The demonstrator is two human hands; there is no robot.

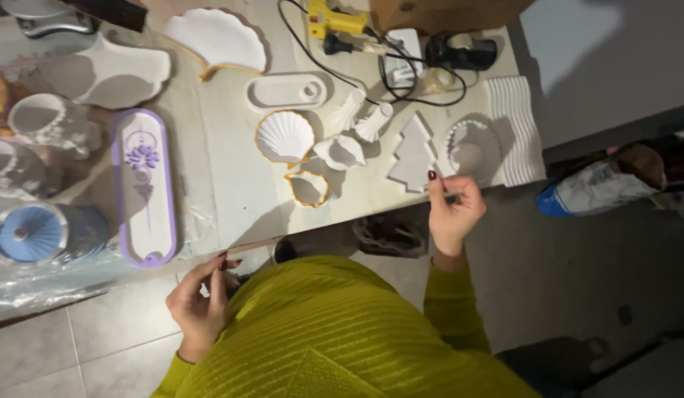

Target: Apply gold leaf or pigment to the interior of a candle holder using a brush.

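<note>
The right hand (454,210) is raised at the near edge of the table (224,177), fingers curled, thumb and forefinger pinching a small thin object (451,197) too small to identify. It sits just below the white tree-shaped piece (413,156) and the round scalloped dish (471,149). The left hand (200,298) hangs below the table edge over the tiled floor (77,346), fingers bent with the tips drawn together; whether it grips anything cannot be determined.

Positions relative to the tree-shaped piece:
- Left of it: a small white pitcher-shaped piece (340,152), a gold-rimmed scallop dish (284,136) and a smaller gold-rimmed shell (307,188).
- Above it: two white ribbed cones (360,116), an oval white tray (287,92), and a yellow glue gun (334,21) with black cable.
- Right of it: a white ribbed mat (515,133).
- Far left: a long purple-edged tray (144,186) and a blue ribbed lid (32,233) on clear plastic film.

The person wears a yellow-green ribbed sweater (342,332).
</note>
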